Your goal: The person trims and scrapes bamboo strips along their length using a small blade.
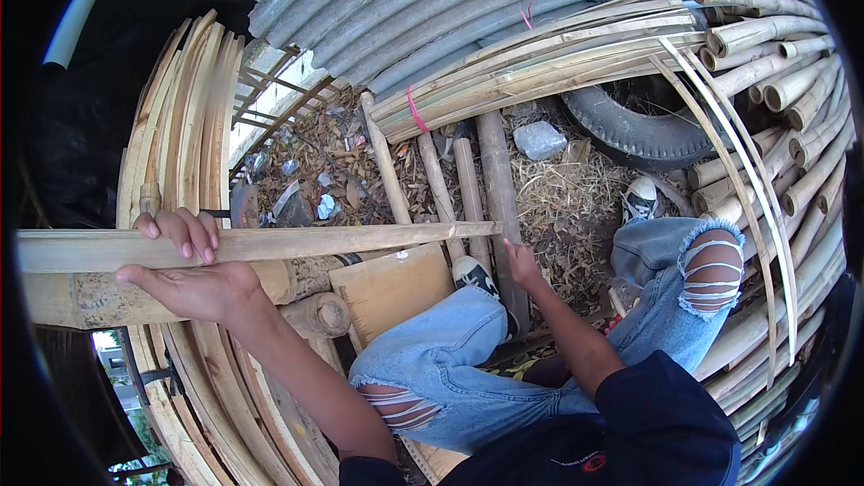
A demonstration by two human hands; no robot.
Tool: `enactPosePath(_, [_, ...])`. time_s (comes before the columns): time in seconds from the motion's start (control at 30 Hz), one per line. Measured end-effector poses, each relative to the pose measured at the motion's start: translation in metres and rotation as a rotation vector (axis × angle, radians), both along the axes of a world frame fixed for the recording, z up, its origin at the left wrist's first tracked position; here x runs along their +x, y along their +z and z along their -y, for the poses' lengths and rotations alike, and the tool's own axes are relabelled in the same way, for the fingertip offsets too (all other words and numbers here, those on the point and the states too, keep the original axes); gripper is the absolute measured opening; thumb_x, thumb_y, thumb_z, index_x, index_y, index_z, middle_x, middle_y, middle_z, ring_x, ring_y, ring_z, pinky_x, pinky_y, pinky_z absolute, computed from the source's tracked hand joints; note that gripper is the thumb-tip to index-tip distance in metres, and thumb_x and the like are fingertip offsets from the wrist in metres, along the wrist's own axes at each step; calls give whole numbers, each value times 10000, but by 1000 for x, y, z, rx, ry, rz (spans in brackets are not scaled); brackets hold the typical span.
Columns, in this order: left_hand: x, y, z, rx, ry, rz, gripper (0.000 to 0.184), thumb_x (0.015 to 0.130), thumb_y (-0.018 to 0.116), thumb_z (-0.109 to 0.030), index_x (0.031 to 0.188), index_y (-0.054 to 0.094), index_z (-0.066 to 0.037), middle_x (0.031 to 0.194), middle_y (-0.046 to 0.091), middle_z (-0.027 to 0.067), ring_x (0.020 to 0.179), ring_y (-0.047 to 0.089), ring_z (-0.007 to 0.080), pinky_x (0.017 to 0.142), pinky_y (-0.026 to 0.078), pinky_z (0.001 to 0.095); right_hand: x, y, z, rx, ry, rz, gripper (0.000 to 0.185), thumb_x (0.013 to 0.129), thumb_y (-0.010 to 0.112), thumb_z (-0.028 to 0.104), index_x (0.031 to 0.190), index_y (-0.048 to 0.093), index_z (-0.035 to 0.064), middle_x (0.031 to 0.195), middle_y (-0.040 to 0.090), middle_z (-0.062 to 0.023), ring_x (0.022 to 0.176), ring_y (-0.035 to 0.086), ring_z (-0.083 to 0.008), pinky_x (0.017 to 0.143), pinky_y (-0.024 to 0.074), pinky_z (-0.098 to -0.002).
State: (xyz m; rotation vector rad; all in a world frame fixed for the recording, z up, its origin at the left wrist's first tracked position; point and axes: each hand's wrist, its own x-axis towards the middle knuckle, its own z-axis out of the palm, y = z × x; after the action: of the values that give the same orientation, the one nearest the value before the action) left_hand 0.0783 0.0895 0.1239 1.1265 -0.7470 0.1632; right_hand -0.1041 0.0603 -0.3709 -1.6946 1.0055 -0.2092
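Note:
A long split bamboo strip [333, 241] lies across the left and middle of the view, wide at the left and narrowing to a tip near the centre. My left hand [189, 279] is round its wide part, fingers over the top edge and thumb below. Just under that strip runs a thick bamboo pole [90, 300]. By the narrow tip is my right hand [522, 263], its fingers closed; whatever is between them is too small or hidden to make out.
Split bamboo strips [184, 117] stand at the left. A tied bundle [540, 58] lies before corrugated sheets [405, 0]. At the right are a tyre [630, 130], stacked bamboo poles [765, 31] and thin curved strips [751, 162]. A board [391, 288] lies near my legs.

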Motion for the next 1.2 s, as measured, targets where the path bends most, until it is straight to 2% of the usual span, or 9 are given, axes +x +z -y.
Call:
enactPosePath(0.1, [-2, 0, 2, 14, 31, 9, 522, 885, 288, -595, 815, 394, -89, 513, 299, -11, 385, 250, 69, 368, 232, 176, -20, -63, -33, -286, 3, -53, 548, 942, 307, 370, 802, 602, -70, 854, 564, -324, 795, 532, -462, 703, 401, -517])
enactPosePath(0.13, [-3, 0, -1, 19, 26, 11, 522, 885, 288, -595, 815, 394, -89, 513, 299, -11, 385, 250, 69, 368, 232, 176, -18, -101, -37, -107, -57, -170, 528, 939, 322, 367, 831, 597, -71, 843, 559, -333, 776, 534, -465, 702, 402, -514])
enactPosePath(0.3, [-2, 0, 1, 1, -4, 6, 522, 888, 280, -593, 815, 395, -89, 515, 300, -12, 399, 265, 69, 378, 237, 173, -2, -10, -11, 190, -112, -153, 631, 915, 319, 481, 875, 590, -87, 851, 564, -335, 855, 546, -474, 766, 414, -504])
enactPosePath(0.53, [-3, 1, -1, -2, -98, 0, 515, 872, 329, -592, 802, 392, -86, 539, 302, -8, 405, 256, 74, 385, 225, 186, 15, 13, 2, 232, -266, -131, 585, 927, 332, 427, 852, 592, -92, 796, 573, -328, 802, 551, -475, 730, 414, -501])
enactPosePath(0.6, [-5, 2, -1, 4, -143, 5, 507, 878, 329, -583, 788, 392, -88, 535, 299, -9, 403, 249, 72, 379, 217, 186, 36, 33, -6, 206, -293, 52, 645, 921, 305, 480, 708, 535, -84, 622, 548, -243, 618, 527, -366, 635, 385, -454])
enactPosePath(0.77, [-5, 0, -7, -13, -215, -4, 505, 879, 333, -579, 781, 395, -88, 521, 288, -15, 399, 242, 68, 377, 214, 183, 49, 171, -24, 244, -192, 382, 544, 945, 341, 377, 631, 459, -51, 518, 414, -171, 515, 380, -239, 552, 357, -404])
enactPosePath(0.83, [-3, 0, -11, -12, -232, -6, 502, 878, 338, -578, 782, 395, -89, 516, 285, -17, 397, 240, 67, 377, 213, 184, 45, 184, -28, 197, -169, 449, 538, 930, 359, 388, 727, 518, -84, 705, 521, -296, 700, 527, -444, 656, 385, -458])
enactPosePath(1.03, [2, -1, -18, -45, -336, -3, 495, 892, 298, -570, 770, 408, -103, 479, 261, -25, 358, 220, 64, 349, 195, 190, 29, 56, -16, 227, -218, -53, 581, 936, 331, 404, 695, 529, -86, 709, 524, -295, 759, 518, -468, 676, 377, -489])
enactPosePath(1.2, [0, 1, -14, -45, -413, 1, 454, 895, 329, -538, 746, 393, -113, 476, 262, -28, 348, 220, 67, 343, 193, 190, 30, 146, -10, 344, -188, 100, 618, 930, 325, 439, 696, 533, -94, 709, 516, -321, 782, 521, -471, 691, 382, -488])
